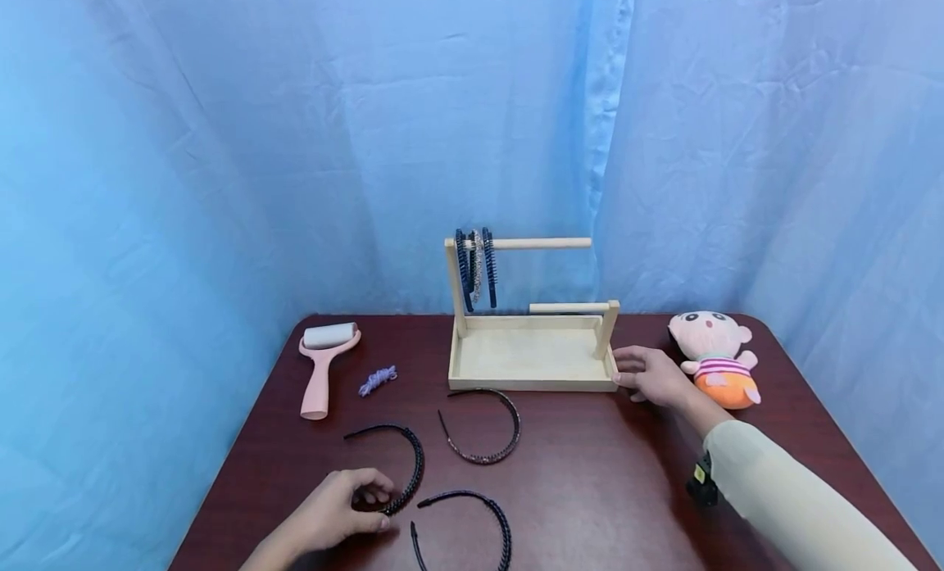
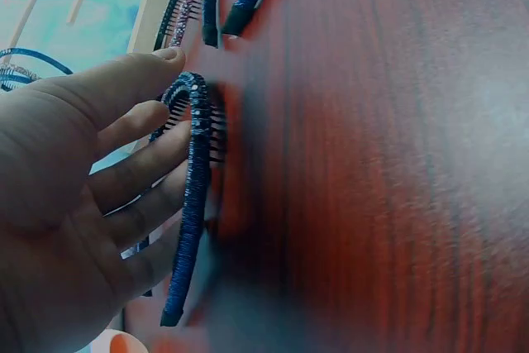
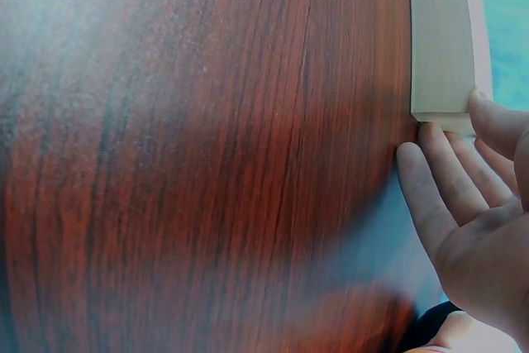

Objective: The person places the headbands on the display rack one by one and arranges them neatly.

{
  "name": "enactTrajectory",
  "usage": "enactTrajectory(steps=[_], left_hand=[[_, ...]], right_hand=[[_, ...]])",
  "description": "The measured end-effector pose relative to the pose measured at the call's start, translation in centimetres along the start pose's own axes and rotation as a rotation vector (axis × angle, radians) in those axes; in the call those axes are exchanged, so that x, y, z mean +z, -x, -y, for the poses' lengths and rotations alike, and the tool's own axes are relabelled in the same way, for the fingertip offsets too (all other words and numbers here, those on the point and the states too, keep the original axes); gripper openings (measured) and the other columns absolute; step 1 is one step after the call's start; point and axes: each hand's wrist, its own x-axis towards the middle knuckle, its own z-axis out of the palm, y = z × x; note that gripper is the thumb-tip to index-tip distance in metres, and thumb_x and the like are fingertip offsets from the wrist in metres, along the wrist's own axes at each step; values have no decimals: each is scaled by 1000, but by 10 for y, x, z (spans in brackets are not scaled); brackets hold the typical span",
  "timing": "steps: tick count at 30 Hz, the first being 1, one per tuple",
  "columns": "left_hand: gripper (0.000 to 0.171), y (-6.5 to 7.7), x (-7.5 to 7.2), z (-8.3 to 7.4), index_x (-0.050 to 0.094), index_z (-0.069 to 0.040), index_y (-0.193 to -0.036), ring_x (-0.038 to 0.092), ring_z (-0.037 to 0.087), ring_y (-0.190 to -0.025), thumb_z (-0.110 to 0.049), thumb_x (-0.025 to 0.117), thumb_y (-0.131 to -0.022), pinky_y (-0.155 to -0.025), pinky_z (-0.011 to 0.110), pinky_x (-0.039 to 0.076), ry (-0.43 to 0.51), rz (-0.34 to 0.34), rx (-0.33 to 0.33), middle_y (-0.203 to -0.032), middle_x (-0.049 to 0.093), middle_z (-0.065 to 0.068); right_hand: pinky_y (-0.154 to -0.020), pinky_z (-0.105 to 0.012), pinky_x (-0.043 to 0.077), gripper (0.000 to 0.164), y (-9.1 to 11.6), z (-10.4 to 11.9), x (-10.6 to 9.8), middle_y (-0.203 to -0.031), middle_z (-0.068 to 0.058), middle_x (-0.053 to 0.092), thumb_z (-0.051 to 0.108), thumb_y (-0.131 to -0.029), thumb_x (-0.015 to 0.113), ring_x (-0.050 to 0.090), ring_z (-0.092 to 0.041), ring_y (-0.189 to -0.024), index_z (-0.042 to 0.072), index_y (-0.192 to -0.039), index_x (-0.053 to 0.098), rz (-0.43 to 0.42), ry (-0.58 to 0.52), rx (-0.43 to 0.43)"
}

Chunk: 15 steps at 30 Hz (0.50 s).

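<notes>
My left hand (image 1: 342, 505) is at a dark beaded headband (image 1: 418, 464) lying on the table. In the left wrist view its fingers reach behind the band, while the thumb stays off it, above. My right hand (image 1: 655, 376) touches the right end of a pale wooden rack (image 1: 531, 385) with extended fingers; in the right wrist view they meet the tray's corner (image 3: 446, 93). On the rack's upper bar, at its left, hang several headbands (image 1: 490, 268). Two more lie on the table: a speckled headband (image 1: 515, 432) before the rack and a dark headband (image 1: 504, 526) nearer me.
A pink-handled roller (image 1: 317, 382) lies at the left, beside a small bundle of purple cord (image 1: 378, 380). At the right lies a plush doll (image 1: 715, 362) in a striped top. Blue curtains (image 1: 472, 129) hang behind the dark wooden table (image 1: 590, 489).
</notes>
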Motion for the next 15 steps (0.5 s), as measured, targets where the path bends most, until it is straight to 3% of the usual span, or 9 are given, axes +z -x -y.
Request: enactTrajectory(steps=[8, 15], left_hand=[[29, -4, 5, 6, 74, -14, -112, 62, 10, -82, -22, 84, -86, -69, 24, 52, 9, -4, 10, -95, 69, 0], [29, -5, 8, 6, 76, -15, -106, 59, 5, -81, -23, 88, -81, -71, 24, 52, -107, -23, 65, -89, 66, -7]], right_hand=[[-74, -44, 62, 53, 1, 3, 1, -141, -32, 57, 10, -100, 66, 67, -36, -115, -4, -148, 47, 0, 5, -13], [-74, -44, 62, 51, 3, 4, 0, -140, -32, 58, 9, -100, 66, 67, -36, -115, -4, -147, 48, -7, 5, -9]])
